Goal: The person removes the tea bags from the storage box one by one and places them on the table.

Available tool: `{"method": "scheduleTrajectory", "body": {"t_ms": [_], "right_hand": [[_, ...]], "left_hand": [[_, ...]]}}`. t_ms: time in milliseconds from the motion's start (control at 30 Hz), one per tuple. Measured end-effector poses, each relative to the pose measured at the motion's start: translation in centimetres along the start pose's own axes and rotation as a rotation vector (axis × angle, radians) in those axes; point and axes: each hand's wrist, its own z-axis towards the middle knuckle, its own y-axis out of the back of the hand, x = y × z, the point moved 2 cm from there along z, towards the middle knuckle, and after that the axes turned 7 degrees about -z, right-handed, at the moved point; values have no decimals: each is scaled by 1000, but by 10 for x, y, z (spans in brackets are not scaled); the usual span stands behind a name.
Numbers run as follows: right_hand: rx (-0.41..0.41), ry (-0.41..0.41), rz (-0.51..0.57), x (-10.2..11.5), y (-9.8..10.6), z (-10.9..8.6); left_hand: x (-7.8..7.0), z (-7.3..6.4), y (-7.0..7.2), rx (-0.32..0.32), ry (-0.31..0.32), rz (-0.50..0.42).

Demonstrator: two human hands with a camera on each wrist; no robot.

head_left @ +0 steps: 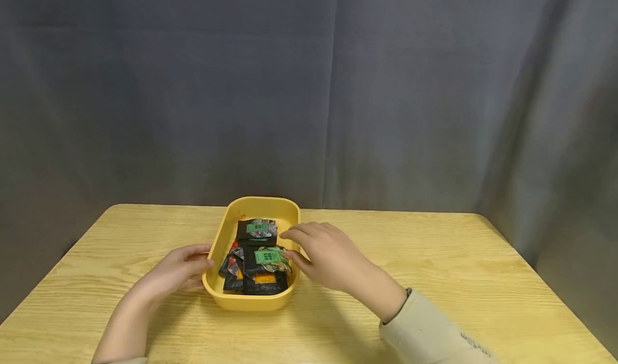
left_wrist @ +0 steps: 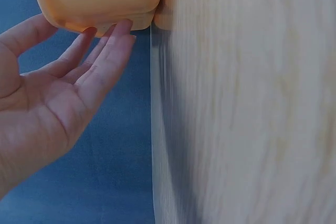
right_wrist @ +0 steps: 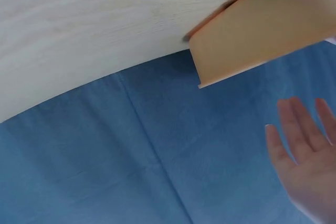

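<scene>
A yellow plastic bin (head_left: 251, 302) holds several flat black packets, some labelled green and some orange. My left hand (head_left: 176, 270) is at the bin's left side, thumb at the rim and fingers against the outer wall. In the left wrist view, the left fingertips (left_wrist: 123, 27) meet the wall near its lower edge. My right hand (head_left: 330, 254) hovers over the right rim, its loosely bent fingers near a green-labelled packet (head_left: 267, 257). Another green-labelled packet (head_left: 258, 230) lies farther back. The right wrist view shows that hand (right_wrist: 310, 150) with fingers spread, holding nothing.
The bin stands on a light wooden table (head_left: 434, 267), left of its middle. A dark grey-blue curtain (head_left: 270, 95) hangs behind the table's far edge and round its sides. Reddish marks show on the bin's inner back wall.
</scene>
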Motion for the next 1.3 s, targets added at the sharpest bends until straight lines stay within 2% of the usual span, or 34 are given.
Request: {"method": "scheduleTrajectory", "body": {"t_ms": [233, 367, 533, 700, 800, 1033, 1133, 1300], "right_hand": [[94, 95, -23, -1, -13, 25], [161, 131, 29, -6, -19, 33], [300, 149, 36, -8, -26, 39], [447, 159, -12, 0, -35, 47], [534, 130, -29, 4, -40, 55], [752, -44, 20, 7, -49, 74], [789, -79, 63, 8, -53, 79], [790, -109, 109, 9, -59, 83]], "left_hand": [[-1, -2, 2, 0, 27, 50], [-1, -1, -1, 15, -2, 39], [1, 2, -5, 39, -29, 19], [2, 4, -6, 27, -9, 25], [1, 4, -6, 12, 4, 32], [0, 7, -4, 1, -9, 44], [1, 8, -3, 3, -17, 47], [2, 10, -3, -8, -8, 52]]}}
